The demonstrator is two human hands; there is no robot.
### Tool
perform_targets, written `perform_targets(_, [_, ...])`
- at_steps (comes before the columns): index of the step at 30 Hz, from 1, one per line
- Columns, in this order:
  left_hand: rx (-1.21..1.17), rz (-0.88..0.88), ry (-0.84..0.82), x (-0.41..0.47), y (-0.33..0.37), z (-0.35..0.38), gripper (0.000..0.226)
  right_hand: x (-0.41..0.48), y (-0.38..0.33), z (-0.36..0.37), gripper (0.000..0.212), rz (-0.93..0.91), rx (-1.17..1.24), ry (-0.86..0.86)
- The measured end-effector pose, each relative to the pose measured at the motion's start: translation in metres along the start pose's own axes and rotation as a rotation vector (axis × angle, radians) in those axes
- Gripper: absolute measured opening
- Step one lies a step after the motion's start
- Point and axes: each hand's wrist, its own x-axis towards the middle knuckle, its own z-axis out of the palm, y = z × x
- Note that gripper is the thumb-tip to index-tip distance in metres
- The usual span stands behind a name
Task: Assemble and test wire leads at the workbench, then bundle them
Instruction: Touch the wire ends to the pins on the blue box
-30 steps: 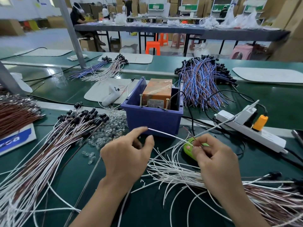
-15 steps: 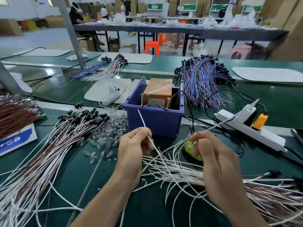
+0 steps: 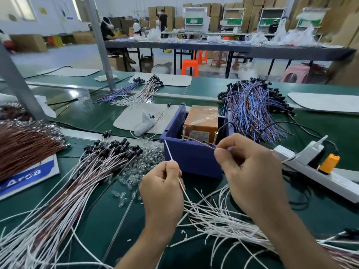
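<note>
My left hand (image 3: 162,193) pinches a white wire lead (image 3: 168,151) whose free end points up toward the blue box (image 3: 191,158). My right hand (image 3: 250,171) pinches a brown wire lead (image 3: 203,143), holding its end against the two brass pins (image 3: 183,133) on the box's front rim. An orange block (image 3: 202,121) sits inside the box. A loose pile of white leads (image 3: 219,218) lies on the green bench under my right hand. A large bundle of white and brown leads with black caps (image 3: 77,181) spreads out at the left.
Small clear bulbs (image 3: 147,158) are scattered left of the box. A white power strip (image 3: 318,171) with an orange plug lies at the right. Blue and brown leads (image 3: 252,107) pile behind the box. Brown wires (image 3: 23,144) rest on a labelled box far left.
Both hands rose toward the blue box. My right hand left the white pile and now holds a brown lead at the pins. The white lead in my left hand swung upright.
</note>
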Motion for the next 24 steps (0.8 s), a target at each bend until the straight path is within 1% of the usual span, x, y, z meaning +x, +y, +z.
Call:
perform_targets(3, [0.028, 0.056, -0.071, 0.003, -0.001, 0.002, 0.038, 0.009, 0.011, 0.0, 0.014, 0.01, -0.045, -0.044])
perform_targets(5, [0.049, 0.094, -0.144, 0.002, -0.002, 0.003, 0.039, 0.012, 0.017, -0.003, 0.017, 0.016, -0.059, -0.05])
perform_targets(7, [0.082, 0.116, -0.175, 0.003, -0.003, 0.004, 0.04, 0.013, 0.021, -0.005, 0.018, 0.023, -0.061, -0.047])
perform_targets(13, [0.098, 0.099, -0.177, 0.011, -0.006, 0.007, 0.043, 0.019, 0.024, -0.009, 0.018, 0.034, -0.055, -0.065])
perform_targets(18, [0.125, 0.125, -0.182, 0.01, -0.006, 0.009, 0.04, 0.02, 0.023, -0.013, 0.018, 0.054, -0.032, -0.063])
perform_targets(24, [0.104, 0.097, -0.192, 0.012, -0.007, 0.008, 0.045, 0.023, 0.025, -0.017, 0.019, 0.065, -0.089, -0.041])
